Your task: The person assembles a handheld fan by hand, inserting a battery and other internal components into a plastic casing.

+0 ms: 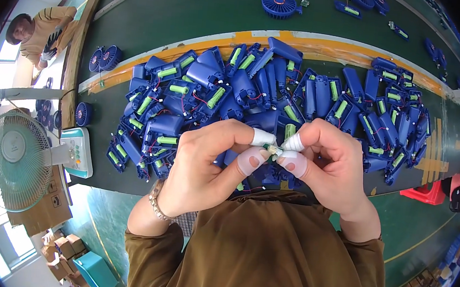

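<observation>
Close in front of my body, both hands meet at the fingertips. My left hand (206,160) pinches a small green circuit board (272,148) with a whitish connector between thumb and forefinger. From the other side, my right hand (334,170) pinches at the same small part, its fingertips almost touching the left ones. White tape wraps the thumbs and forefingers. Just beyond the fingertips lies a green battery cell (290,130) in a blue plastic casing. A broad heap of blue casings (206,75) with green cells and thin red wires spreads around and beyond my hands.
Past the orange-taped edge (195,49) runs a green conveyor belt (198,13) carrying round blue fan heads (279,4) and small boards. A table fan (14,147) stands at the left. A person (43,37) sits at the far left. A red bin (424,194) is at the right.
</observation>
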A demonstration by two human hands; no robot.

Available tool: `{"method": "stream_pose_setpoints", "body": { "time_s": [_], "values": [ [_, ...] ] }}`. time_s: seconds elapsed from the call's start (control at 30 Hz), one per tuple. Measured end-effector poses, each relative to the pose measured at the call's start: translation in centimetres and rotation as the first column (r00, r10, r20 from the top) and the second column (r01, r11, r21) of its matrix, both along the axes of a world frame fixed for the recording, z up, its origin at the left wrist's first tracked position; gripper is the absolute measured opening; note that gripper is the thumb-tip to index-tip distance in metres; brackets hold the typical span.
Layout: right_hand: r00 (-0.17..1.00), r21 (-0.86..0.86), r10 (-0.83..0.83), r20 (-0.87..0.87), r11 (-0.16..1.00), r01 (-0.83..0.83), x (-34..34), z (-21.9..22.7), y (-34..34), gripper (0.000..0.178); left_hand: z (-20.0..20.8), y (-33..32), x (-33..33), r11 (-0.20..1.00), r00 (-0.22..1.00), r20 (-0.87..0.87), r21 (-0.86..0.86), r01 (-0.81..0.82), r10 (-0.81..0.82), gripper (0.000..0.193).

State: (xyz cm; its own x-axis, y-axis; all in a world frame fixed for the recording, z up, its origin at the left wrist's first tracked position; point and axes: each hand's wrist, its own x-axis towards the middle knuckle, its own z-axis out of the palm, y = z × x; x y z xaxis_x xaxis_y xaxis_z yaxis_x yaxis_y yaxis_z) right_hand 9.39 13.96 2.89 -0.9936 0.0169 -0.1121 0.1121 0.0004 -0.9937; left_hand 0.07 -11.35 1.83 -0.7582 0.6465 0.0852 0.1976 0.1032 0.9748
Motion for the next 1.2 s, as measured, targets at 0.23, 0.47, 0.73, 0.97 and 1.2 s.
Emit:
{"method": "stream_pose_setpoints", "body": {
  "time_s": [0.23,0.47,0.73,0.97,1.2],
  "values": [
    [0.994,0.052,0.102,0.039,0.993,-0.104,-0.6,0.9,0.7,0.022,0.5,0.0,-1.4,0.996,0.96,-0.264,-0.006,0.093,-0.092,0.013],
    [0.989,0.236,0.132,-0.071,0.965,-0.112,-1.8,1.2,0.3,0.023,0.1,-0.3,-1.7,0.998,0.937,-0.344,-0.031,0.059,-0.066,0.016],
    [0.984,0.171,0.147,-0.105,0.977,-0.128,-3.1,-0.8,0.2,0.027,-0.9,-0.6,-3.2,0.994,0.921,-0.381,0.025,0.106,-0.088,0.018],
    [0.938,0.395,0.192,-0.289,0.917,-0.066,-4.4,-2.0,0.1,0.021,-1.2,-1.0,-4.6,0.992,0.905,-0.407,-0.037,0.12,-0.125,0.017],
    [0.935,0.332,0.276,-0.223,0.923,-0.194,-6.7,-2.5,0.5,0.021,-2.0,-1.7,-6.3,0.981,0.935,-0.296,-0.065,0.185,-0.196,0.018]
  ]
}}
